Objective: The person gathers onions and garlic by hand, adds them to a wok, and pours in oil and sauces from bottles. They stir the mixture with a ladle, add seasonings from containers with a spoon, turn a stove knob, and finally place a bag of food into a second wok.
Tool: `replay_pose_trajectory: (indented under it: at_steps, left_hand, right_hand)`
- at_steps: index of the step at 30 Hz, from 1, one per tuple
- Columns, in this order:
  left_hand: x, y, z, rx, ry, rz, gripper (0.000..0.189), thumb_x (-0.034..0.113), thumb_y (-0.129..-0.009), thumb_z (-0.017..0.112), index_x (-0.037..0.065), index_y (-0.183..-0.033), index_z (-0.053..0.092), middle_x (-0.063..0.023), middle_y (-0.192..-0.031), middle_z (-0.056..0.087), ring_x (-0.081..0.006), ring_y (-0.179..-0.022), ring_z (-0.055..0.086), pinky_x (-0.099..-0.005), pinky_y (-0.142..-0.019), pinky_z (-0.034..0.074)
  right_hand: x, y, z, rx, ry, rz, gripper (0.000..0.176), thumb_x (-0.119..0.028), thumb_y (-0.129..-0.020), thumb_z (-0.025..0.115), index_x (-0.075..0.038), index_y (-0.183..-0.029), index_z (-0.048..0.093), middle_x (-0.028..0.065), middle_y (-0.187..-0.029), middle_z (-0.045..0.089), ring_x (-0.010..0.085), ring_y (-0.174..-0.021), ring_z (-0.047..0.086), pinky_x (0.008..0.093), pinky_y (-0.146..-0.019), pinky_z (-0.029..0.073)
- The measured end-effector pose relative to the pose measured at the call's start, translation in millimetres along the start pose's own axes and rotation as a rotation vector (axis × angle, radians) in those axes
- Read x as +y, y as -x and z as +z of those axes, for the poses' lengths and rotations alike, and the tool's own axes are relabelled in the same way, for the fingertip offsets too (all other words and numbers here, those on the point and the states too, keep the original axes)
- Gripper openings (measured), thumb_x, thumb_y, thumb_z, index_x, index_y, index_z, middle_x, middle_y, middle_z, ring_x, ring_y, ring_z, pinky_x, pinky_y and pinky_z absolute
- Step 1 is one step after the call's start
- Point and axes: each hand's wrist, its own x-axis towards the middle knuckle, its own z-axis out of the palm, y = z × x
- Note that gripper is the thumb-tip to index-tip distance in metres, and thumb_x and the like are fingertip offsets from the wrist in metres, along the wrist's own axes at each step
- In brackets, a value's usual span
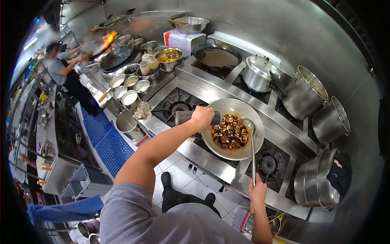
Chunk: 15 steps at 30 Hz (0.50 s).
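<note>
A wide wok (251, 110) sits on the front of the stove, holding sliced brown pieces, perhaps mushrooms or onion rings, in dark sauce (228, 136). My left hand (203, 116) is closed around a dark cylindrical container (184, 117) with a black end, tipped on its side above the wok's left edge. Whether anything is coming out of it cannot be made out. In my right hand (257, 191) is the handle of a long metal ladle (252, 156). The ladle's bowl rests inside the wok, at the right side of the food.
Open burners flank the wok, the left burner (178, 106) and right burner (269, 163). Behind stand a lidded pot (257, 73), tall pots (302, 97) and a dark pan (215, 58). Left are sauce bowls (129, 97) and a crumpled cloth (143, 110). Another person (65, 73) cooks near a flame.
</note>
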Motion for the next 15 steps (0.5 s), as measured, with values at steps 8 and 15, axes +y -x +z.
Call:
replay_pose_trajectory:
  at_steps: [8,15]
  left_hand:
    - [-77.0,-10.0,48.1,0.181,0.335,0.183,0.069,0.049,-0.065,0.084,-0.001,-0.105,0.057,-0.0169,-0.093,0.07,-0.0315,-0.088,0.071,-0.0414,-0.082,0.054]
    - [-151.8,12.2,43.4,0.323,1.024,-0.075,0.069,0.046,-0.069,0.082,-0.004,-0.106,0.052,-0.0247,-0.094,0.069,-0.0419,-0.088,0.069,-0.048,-0.081,0.055]
  right_hand:
    - [-112.9,15.2,85.9,-0.032,-0.431,0.37,0.039,-0.02,-0.096,0.063,-0.004,-0.131,0.06,0.0029,-0.053,0.049,0.0154,-0.036,0.052,0.0306,-0.033,0.041]
    - [-189.8,71.6,80.2,0.027,-0.108,0.291,0.038,-0.017,-0.092,0.065,-0.008,-0.129,0.061,0.0148,-0.068,0.064,0.0276,-0.053,0.065,0.0401,-0.051,0.053]
